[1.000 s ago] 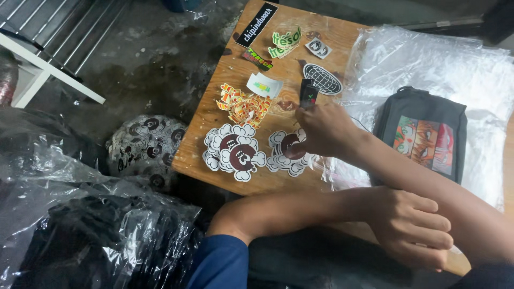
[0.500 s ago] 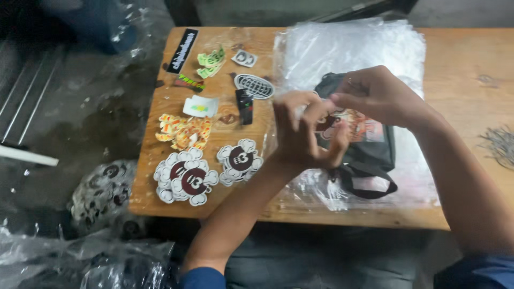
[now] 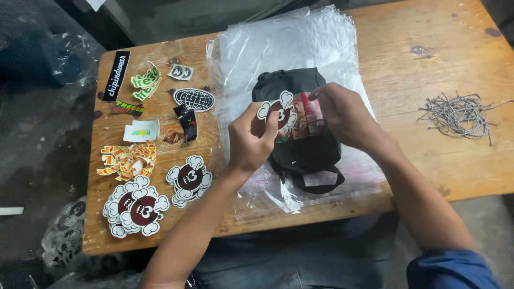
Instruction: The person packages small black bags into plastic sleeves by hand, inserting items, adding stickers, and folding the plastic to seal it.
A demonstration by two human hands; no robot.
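left hand (image 3: 250, 140) pinched on flower sticker (image 3: 278, 111), right hand (image 3: 342, 115) touching black bag (image 3: 305, 152)

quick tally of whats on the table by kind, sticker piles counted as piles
sticker held in the left hand: 1
sticker piles or single stickers on the table: 9
black bag: 1
clear plastic bag stack: 1
cord bundle: 1
total: 13

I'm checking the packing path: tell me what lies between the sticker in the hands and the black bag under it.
Nothing visible. The left hand pinches the cloud-shaped sticker directly above the black bag; the right hand rests on the bag's printed front.
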